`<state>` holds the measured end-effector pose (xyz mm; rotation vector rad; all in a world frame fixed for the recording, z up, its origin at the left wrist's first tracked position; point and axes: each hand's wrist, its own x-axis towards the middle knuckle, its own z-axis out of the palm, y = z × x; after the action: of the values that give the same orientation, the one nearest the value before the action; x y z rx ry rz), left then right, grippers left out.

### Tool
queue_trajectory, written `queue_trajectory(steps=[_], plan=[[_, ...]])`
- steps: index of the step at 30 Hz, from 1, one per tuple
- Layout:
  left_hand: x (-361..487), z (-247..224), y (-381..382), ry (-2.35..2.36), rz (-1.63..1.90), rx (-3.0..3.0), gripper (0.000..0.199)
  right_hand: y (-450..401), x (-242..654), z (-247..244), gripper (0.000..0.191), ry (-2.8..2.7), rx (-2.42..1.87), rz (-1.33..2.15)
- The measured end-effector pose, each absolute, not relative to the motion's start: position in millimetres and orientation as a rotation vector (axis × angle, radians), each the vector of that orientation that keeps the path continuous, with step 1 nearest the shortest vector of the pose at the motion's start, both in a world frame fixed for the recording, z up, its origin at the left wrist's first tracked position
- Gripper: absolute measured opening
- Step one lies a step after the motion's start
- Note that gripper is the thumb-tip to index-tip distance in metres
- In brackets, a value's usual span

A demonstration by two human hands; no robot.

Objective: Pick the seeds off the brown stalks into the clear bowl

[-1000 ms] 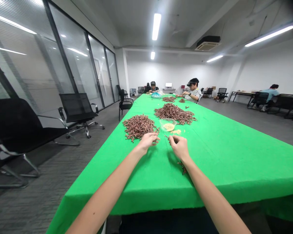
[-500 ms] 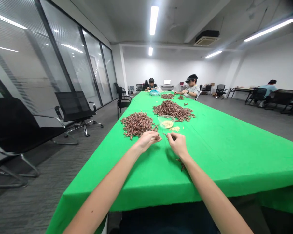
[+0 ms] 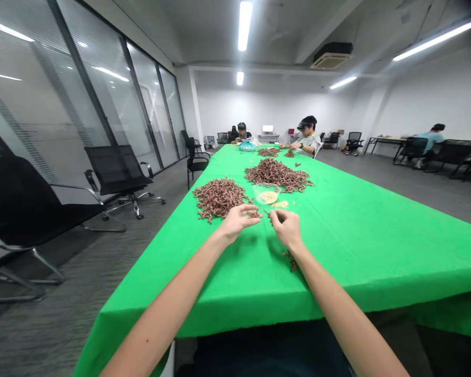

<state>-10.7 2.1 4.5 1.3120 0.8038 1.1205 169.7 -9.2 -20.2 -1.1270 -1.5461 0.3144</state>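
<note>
Above the green-covered table (image 3: 357,235), my left hand (image 3: 237,222) is pinched, with a small brown knobbly piece partly showing at its fingertips. My right hand (image 3: 286,226) is closed on a thin metal tool (image 3: 265,211), whose tip points at the left fingertips; its exact kind is too small to make out. Just beyond my hands stands a clear plastic bowl (image 3: 256,195) with pale bits inside. More pale bits (image 3: 281,204) lie on the cloth to its right. Left of the bowl is a heap of brown knobbly pieces (image 3: 220,198). A few brown pieces (image 3: 290,261) lie by my right forearm.
Behind the bowl rises a larger brown heap (image 3: 278,174). Smaller heaps (image 3: 269,152) and a blue plastic bag (image 3: 247,146) lie farther along. One person (image 3: 309,140) sits at the right side, another (image 3: 242,133) at the far end. Black chairs (image 3: 115,170) stand left.
The view has shifted slightly. My left fingers have opened out a little and moved nearer the tip of the metal tool. Both hands keep their hold.
</note>
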Motion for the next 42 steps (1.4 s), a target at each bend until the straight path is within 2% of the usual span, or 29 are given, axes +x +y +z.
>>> queue_trajectory(steps=[42], plan=[[-9.0, 4.4, 1.4, 0.752, 1.161, 1.409, 0.055, -10.9, 168.9, -20.9, 0.046, -1.594, -1.113, 0.327]])
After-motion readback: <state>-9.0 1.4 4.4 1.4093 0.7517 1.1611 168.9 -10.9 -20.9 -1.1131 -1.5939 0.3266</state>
